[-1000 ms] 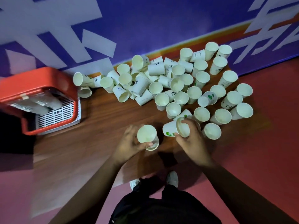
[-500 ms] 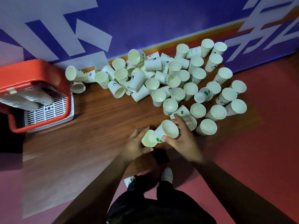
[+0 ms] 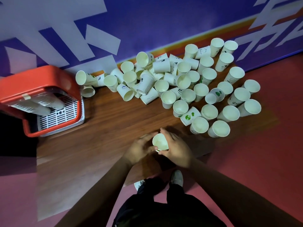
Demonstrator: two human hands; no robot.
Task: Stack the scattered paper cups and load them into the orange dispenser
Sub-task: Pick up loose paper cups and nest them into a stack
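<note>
Where the two hands meet above the near part of the table point(image 3: 106, 128), a held cup point(image 3: 160, 142) sits between them, mouth up toward the camera, long axis roughly vertical. Right hand point(image 3: 176, 149): grip clamped on the cup, fingers round its far side, thumb at the near rim. Left hand point(image 3: 139, 149): blurred, fingers curved against the cup's left wall, and its grip reads as closed on it. A second rim with a green mark shows under the near edge, so this is probably a nested pair; count not confirmed. A white shoe point(image 3: 177, 177) shows below the hands on the red floor point(image 3: 262, 153). Next stock lies to the right of and beyond the grip. The nearest upright cup point(image 3: 199, 125) and its neighbour point(image 3: 218, 128) both stand mouth up, with axes parallel to the held cup's. Just behind them a green-printed cup point(image 3: 188, 116) lies on its side. Right hand is the nearer. Judgement: the upright ones can be nested without turning, but the tipped one needs righting first. Farther back, the pile of scattered cups point(image 3: 164, 79) reaches the purple wall point(image 3: 164, 22), many tipped and leaning on one another. The orange dispenser point(image 3: 41, 76) stands well apart at far left, on the left hand's side, with wrapped cup sleeves point(image 3: 32, 106) above a white grille point(image 3: 59, 115). Judgement: stacking has barely started and loading is not yet due.
</note>
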